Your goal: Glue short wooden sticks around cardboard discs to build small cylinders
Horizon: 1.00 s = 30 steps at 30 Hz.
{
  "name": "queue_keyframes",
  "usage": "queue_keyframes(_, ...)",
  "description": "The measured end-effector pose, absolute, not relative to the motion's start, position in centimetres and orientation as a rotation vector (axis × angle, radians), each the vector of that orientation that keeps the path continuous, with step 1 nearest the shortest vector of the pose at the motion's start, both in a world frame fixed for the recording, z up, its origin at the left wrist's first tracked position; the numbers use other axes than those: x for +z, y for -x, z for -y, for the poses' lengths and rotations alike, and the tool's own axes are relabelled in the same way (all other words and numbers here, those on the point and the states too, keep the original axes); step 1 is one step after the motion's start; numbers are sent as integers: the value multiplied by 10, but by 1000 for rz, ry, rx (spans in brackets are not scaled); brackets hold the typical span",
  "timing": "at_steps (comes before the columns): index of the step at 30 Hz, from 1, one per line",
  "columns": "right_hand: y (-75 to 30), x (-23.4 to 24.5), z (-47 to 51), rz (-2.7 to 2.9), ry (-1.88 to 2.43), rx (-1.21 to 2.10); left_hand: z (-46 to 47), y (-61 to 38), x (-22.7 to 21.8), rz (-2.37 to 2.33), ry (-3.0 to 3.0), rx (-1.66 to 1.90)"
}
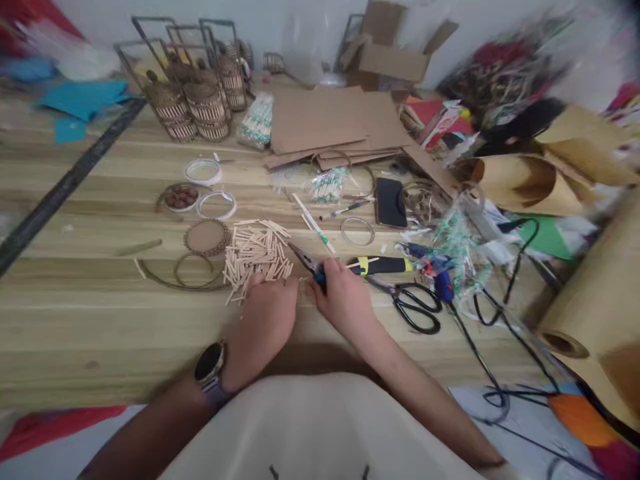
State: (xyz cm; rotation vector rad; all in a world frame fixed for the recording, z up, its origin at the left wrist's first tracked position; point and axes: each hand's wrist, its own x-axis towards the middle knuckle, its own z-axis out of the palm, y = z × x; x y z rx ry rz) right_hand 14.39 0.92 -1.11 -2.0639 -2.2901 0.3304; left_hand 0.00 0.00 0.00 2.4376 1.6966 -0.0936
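My right hand [347,293] is closed around the blue handles of a pair of pliers [303,257], whose jaws point up and to the left. Close beside it, my left hand [270,307] has its fingers curled together at the lower edge of a pile of short wooden sticks [256,250]. Something thin and pale shows in the small gap between the hands, but blur hides what the left fingers hold. A round brown disc with a notched rim [206,237] lies left of the pile. Below it sits a thin brown ring [194,269].
Black-handled scissors [417,307], a black-and-yellow tool [380,265], a blue glue gun [443,280] and a phone [391,202] lie to the right. Tape rolls [217,205] lie left. Cardboard sheets [320,120] and small lantern-like stick models [207,110] stand at the back.
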Motion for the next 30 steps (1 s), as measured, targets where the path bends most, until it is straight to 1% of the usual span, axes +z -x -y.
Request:
queue_keyframes(10, -140, -5, -14, 2283, 2126, 360, -4, -2, 0, -1696, -2447, -86)
queue_keyframes(16, -137, -10, -17, 2260, 2100, 282, -6, -8, -5, -1697, -2438, -94)
queue_keyframes(18, -145, -9, -20, 2228, 2043, 377, -9, -2, -5, -1695, -2376, -45)
queue_keyframes(20, -158, -6, -23, 2185, 1910, 599, -13, 11, -2, -1586, -2244, 98)
queue_keyframes(22, -174, -1, -26, 2128, 1692, 886, -17, 26, 2, -1275, -1969, 262)
queue_keyframes(24, -185, 5, -26, 2067, 1492, 1059, -19, 37, 3, -1032, -1605, 395)
queue_keyframes(27, -190, 13, -23, 2067, 1379, 1078, -21, 37, -2, -1008, -1242, 533)
queue_keyframes(30, -184, 18, -18, 2131, 1372, 1044, -22, 28, -11, -1006, -1144, 563)
